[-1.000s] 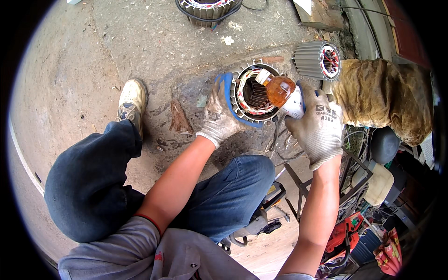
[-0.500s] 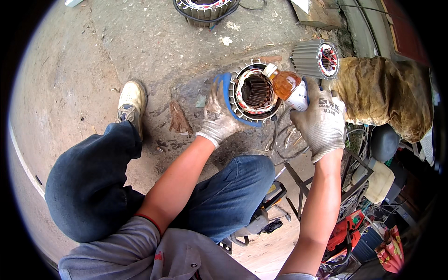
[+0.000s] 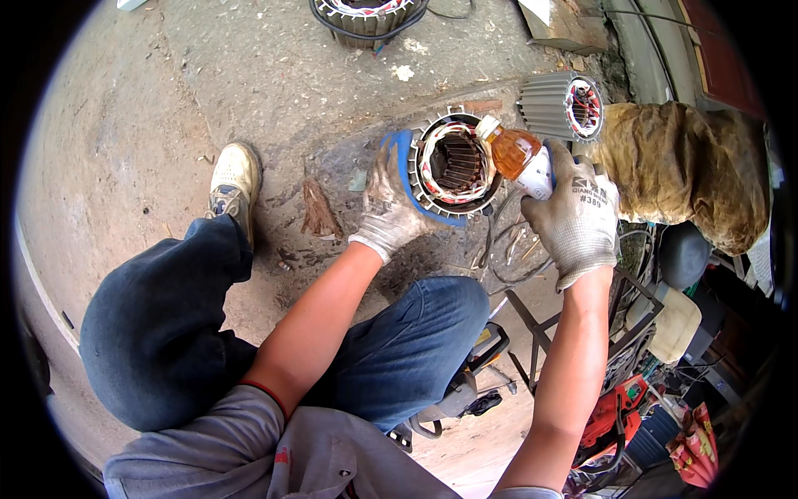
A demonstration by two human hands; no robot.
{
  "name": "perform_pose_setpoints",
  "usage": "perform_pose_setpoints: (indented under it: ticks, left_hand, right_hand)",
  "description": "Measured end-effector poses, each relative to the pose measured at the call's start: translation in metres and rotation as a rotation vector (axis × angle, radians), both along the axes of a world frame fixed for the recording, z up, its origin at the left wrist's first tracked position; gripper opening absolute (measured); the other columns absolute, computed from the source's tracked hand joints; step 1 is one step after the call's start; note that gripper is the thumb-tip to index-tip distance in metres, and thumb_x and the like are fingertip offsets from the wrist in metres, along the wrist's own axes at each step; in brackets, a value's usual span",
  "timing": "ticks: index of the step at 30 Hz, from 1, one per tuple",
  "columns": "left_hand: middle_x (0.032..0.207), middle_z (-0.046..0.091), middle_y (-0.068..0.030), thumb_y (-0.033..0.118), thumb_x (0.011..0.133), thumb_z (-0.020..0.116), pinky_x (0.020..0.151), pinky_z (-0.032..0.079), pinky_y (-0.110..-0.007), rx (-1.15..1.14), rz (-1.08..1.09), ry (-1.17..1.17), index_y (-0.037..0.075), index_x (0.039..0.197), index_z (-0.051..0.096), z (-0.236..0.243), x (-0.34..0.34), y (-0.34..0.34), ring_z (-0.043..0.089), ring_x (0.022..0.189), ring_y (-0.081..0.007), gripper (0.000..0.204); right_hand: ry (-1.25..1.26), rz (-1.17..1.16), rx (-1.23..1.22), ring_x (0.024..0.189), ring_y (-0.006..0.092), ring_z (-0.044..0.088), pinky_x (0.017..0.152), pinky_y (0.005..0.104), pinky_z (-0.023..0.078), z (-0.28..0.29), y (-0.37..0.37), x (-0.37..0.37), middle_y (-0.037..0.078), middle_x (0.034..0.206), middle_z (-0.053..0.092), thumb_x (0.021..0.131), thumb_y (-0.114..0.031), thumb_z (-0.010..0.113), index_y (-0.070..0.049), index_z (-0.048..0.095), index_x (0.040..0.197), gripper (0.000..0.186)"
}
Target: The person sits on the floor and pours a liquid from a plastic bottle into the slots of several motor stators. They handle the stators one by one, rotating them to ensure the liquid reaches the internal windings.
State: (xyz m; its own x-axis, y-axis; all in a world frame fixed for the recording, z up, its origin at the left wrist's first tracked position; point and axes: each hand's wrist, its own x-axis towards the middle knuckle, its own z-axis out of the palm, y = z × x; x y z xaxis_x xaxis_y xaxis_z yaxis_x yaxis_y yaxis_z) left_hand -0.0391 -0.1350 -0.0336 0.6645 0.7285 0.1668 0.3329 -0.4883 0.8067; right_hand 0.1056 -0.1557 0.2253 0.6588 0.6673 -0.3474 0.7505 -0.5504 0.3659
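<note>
A motor stator (image 3: 422,193) with a finned rim and white-bound windings faces up in front of me. My left hand (image 3: 388,195), in a soiled white work glove, grips its left side, where a blue edge shows along the fingers. My right hand (image 3: 573,204), gloved too, is wrapped around a clear plastic bottle (image 3: 514,152) of amber liquid with a white label. The bottle is tilted, its pale-capped neck pointing up and left over the stator's right rim. No stream of liquid can be made out.
A grey finned motor housing (image 3: 549,106) with windings lies beyond my right hand, beside a stained brown cloth bundle (image 3: 669,170). Another stator (image 3: 366,29) stands at the far edge. A metal frame (image 3: 540,333), a red chainsaw (image 3: 611,424) and clutter fill the right side.
My right hand has shifted slightly right with the bottle, moving its neck a little away from the stator's centre. My left hand and the stator look unmoved.
</note>
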Motion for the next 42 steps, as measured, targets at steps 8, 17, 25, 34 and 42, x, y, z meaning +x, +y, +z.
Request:
perform_pose_setpoints:
  ticks: [8,17,25,34,42]
  left_hand:
    - [0.149,0.056,-0.0126,0.077,0.063,0.086,0.123,0.030,-0.054,0.020,0.027,-0.035,0.011,0.154,0.047,0.007,-0.001,0.003,0.049,0.138,-0.0369,0.119]
    - [0.158,0.029,-0.0214,0.080,0.049,0.090,0.125,0.028,-0.058,0.031,-0.045,0.023,0.007,0.164,0.008,-0.016,0.001,-0.002,0.030,0.148,-0.0474,0.159]
    - [0.155,0.037,-0.0216,0.078,0.047,0.093,0.123,0.033,-0.056,0.024,-0.007,0.001,0.006,0.162,0.010,-0.007,0.000,-0.002,0.037,0.145,-0.0461,0.159]
    - [0.157,0.035,-0.0223,0.081,0.046,0.091,0.124,0.031,-0.058,0.033,-0.014,0.032,0.007,0.165,0.006,-0.017,0.000,-0.005,0.033,0.148,-0.0451,0.163]
    - [0.164,0.029,-0.0157,0.085,0.059,0.081,0.130,0.019,-0.055,0.028,-0.120,0.088,0.011,0.164,0.028,-0.001,-0.002,0.004,0.026,0.151,-0.0417,0.138]
  right_hand:
    - [-0.042,0.058,0.024,0.113,0.0422,0.066,0.102,0.0504,0.050,-0.002,-0.012,0.009,0.024,0.121,0.071,0.071,-0.024,0.079,-0.011,0.060,0.145,0.078]
    - [-0.046,0.055,0.003,0.113,0.0410,0.066,0.102,0.0498,0.050,0.002,-0.010,0.013,0.024,0.117,0.072,0.071,-0.024,0.080,-0.011,0.061,0.145,0.078]
    - [-0.077,0.061,-0.040,0.113,0.0408,0.067,0.104,0.0492,0.050,0.008,-0.018,0.015,0.024,0.117,0.073,0.071,-0.022,0.079,-0.010,0.062,0.143,0.075]
    - [-0.106,0.106,-0.070,0.107,0.0380,0.071,0.096,0.0480,0.055,0.016,-0.021,0.011,0.022,0.112,0.074,0.076,-0.019,0.079,-0.012,0.067,0.135,0.061]
    - [-0.062,0.111,-0.107,0.107,0.0404,0.070,0.096,0.0494,0.053,0.021,-0.031,0.009,0.024,0.109,0.073,0.076,-0.018,0.079,-0.010,0.066,0.135,0.061]
